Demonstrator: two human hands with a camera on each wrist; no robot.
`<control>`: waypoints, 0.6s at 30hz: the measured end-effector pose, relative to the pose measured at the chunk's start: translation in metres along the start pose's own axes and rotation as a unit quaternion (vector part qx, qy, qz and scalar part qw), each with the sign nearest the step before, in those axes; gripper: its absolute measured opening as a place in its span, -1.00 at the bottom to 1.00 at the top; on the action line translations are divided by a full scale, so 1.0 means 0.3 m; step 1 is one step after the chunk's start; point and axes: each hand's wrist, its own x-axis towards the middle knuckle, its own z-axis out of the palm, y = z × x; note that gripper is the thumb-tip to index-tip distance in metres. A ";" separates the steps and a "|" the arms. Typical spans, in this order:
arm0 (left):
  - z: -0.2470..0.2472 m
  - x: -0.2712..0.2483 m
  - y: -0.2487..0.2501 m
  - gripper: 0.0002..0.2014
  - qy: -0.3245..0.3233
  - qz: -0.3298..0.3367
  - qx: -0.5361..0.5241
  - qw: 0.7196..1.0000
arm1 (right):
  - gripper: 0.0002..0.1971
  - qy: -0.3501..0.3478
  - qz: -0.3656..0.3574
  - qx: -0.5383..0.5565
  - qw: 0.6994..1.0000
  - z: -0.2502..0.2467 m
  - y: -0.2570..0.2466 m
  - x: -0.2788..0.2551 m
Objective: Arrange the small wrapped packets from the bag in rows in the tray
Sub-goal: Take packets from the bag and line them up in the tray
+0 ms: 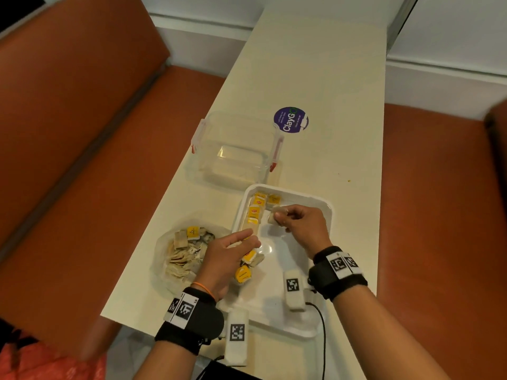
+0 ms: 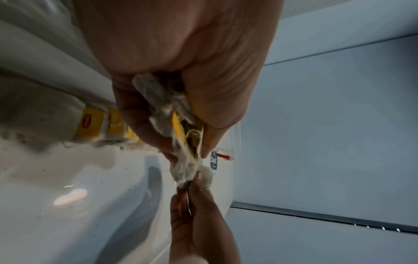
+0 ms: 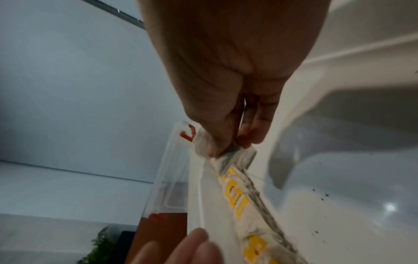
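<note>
Your right hand (image 1: 297, 223) pinches one packet (image 1: 275, 214) over the tray (image 1: 323, 204) beside the started row (image 1: 255, 209), your left hand (image 1: 227, 259) clutches several more; next, set it down aligned.

**Much of the tray's near end sits out of sight**

The left hand (image 1: 225, 259) covers the packets (image 1: 248, 266) along the tray's (image 1: 323, 207) left wall. Print on the yellow tags is too blurred to read. In the left wrist view, a crumpled bunch (image 2: 167, 110) hides in the palm; its count is unclear.
</note>
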 end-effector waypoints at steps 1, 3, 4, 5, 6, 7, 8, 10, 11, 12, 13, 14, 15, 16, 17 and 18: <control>-0.012 -0.004 -0.006 -0.75 0.002 -0.004 -0.004 1.000 | -0.91 0.016 0.007 0.000 1.000 0.017 0.012 0.027; -0.036 -0.012 -0.018 -0.87 0.001 -0.006 0.000 1.000 | -0.89 0.035 0.015 -0.004 0.999 0.046 0.033 0.073; -0.047 -0.017 -0.024 -0.90 0.000 -0.005 0.008 1.000 | -0.88 0.041 0.013 -0.013 0.999 0.056 0.039 0.090; -0.057 -0.022 -0.027 -0.92 -0.001 -0.006 0.016 1.000 | -0.87 0.046 0.010 -0.025 0.999 0.065 0.044 0.103; -0.066 -0.028 -0.029 -0.92 -0.002 -0.008 0.021 1.000 | -0.87 0.051 0.007 -0.037 0.998 0.073 0.047 0.113; -0.073 -0.034 -0.029 -0.91 -0.002 -0.009 0.024 1.000 | -0.87 0.055 0.005 -0.042 0.998 0.081 0.050 0.120; -0.078 -0.040 -0.027 -0.90 -0.001 -0.010 0.023 1.000 | -0.86 0.059 0.003 -0.043 0.997 0.088 0.053 0.126; -0.082 -0.051 -0.025 -0.89 0.003 -0.018 0.010 1.000 | -0.84 0.068 0.005 -0.035 0.997 0.100 0.057 0.130; -0.083 -0.055 -0.027 -0.89 0.005 -0.021 0.004 1.000 | -0.83 0.072 0.008 -0.032 0.997 0.103 0.057 0.131; -0.085 -0.058 -0.029 -0.89 0.008 -0.021 0.003 1.000 | -0.83 0.077 0.010 -0.032 0.996 0.106 0.059 0.133; -0.085 -0.060 -0.029 -0.89 0.008 -0.021 0.004 1.000 | -0.81 0.083 0.011 -0.032 0.996 0.108 0.061 0.135; -0.085 -0.062 -0.029 -0.89 0.009 -0.021 0.007 1.000 | -0.81 0.092 0.011 -0.031 0.995 0.107 0.062 0.135; -0.084 -0.064 -0.029 -0.89 0.008 -0.023 0.009 1.000 | -0.81 0.103 0.010 -0.032 0.994 0.107 0.062 0.135; -0.083 -0.067 -0.029 -0.90 0.006 -0.024 0.009 1.000 | -0.80 0.112 0.007 -0.034 0.993 0.108 0.063 0.134; -0.081 -0.070 -0.028 -0.90 0.004 -0.025 0.010 1.000 | -0.80 0.120 0.002 -0.037 0.992 0.110 0.066 0.134; -0.079 -0.073 -0.026 -0.90 0.003 -0.027 0.011 1.000 | -0.80 0.125 -0.001 -0.037 0.992 0.111 0.069 0.134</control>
